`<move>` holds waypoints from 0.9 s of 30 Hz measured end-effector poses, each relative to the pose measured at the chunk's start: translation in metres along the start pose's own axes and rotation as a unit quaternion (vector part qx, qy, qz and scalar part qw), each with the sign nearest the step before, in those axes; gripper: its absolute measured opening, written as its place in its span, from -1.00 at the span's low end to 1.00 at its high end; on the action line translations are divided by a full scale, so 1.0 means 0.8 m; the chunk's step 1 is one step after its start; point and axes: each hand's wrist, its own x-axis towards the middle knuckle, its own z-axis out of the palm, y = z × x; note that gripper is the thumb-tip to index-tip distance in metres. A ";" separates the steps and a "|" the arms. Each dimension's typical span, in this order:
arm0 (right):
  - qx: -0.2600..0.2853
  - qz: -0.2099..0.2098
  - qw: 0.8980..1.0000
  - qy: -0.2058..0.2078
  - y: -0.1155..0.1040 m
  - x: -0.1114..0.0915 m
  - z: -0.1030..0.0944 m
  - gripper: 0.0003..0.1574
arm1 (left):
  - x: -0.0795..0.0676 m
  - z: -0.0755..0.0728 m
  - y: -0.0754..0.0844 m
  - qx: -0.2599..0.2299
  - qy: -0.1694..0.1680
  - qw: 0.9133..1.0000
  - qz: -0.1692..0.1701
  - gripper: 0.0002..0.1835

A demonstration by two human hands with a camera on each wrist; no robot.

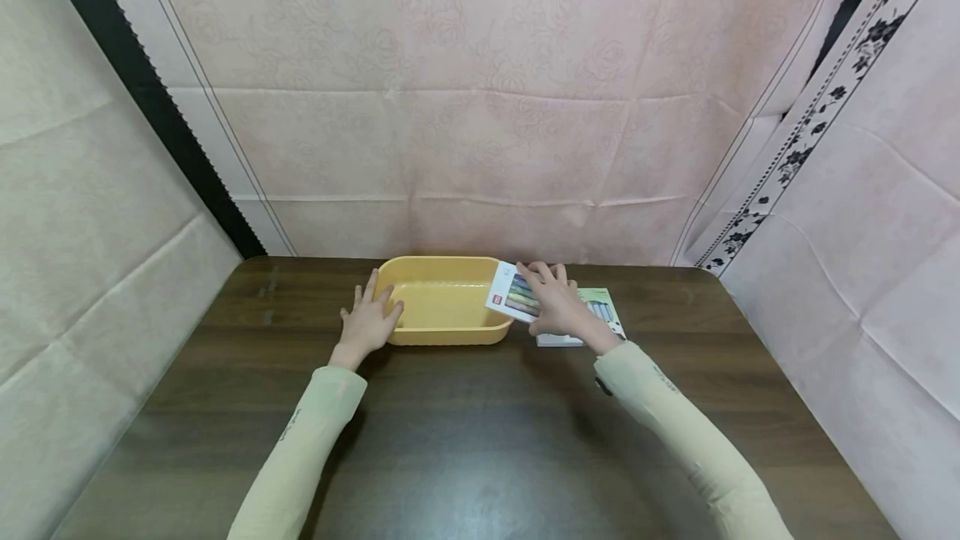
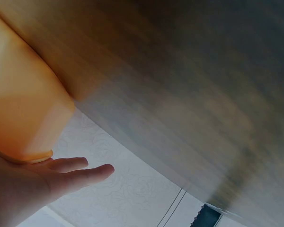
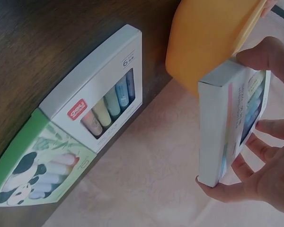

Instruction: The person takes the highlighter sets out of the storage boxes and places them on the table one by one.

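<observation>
A yellow plastic basin (image 1: 448, 337) stands at the far edge of the table. Spread, straight fingers of my left hand (image 1: 366, 325) rest on its left rim, and the left wrist view shows the palm side against that rim (image 2: 31, 156). My right hand (image 1: 558, 307) grips a white box of highlighters (image 1: 501, 294) by its edges, tilted over the basin's right rim. In the right wrist view, thumb and fingertips clasp opposite edges of this box (image 3: 213, 127), its window facing the palm.
A second white highlighter box (image 3: 104, 99) lies on the table right of the basin, partly under my right hand in the head view. Against it lies a green panda-print box (image 3: 42, 170) of markers. Patterned cloth (image 1: 480, 148) hangs behind the brown table (image 1: 465, 440) and on both sides.
</observation>
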 end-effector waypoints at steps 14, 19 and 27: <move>-0.041 -0.012 0.999 0.027 0.013 -0.012 -0.006 0.31 | 0.000 0.001 0.000 0.000 0.000 1.000 0.000 -0.38; -0.047 -0.009 0.999 0.025 0.017 -0.017 -0.007 0.31 | 0.000 0.001 0.000 -0.003 -0.003 1.000 0.001 -0.38; -0.042 0.007 0.999 0.018 0.025 -0.025 -0.007 0.30 | -0.001 0.000 0.000 -0.003 -0.005 1.000 0.002 -0.38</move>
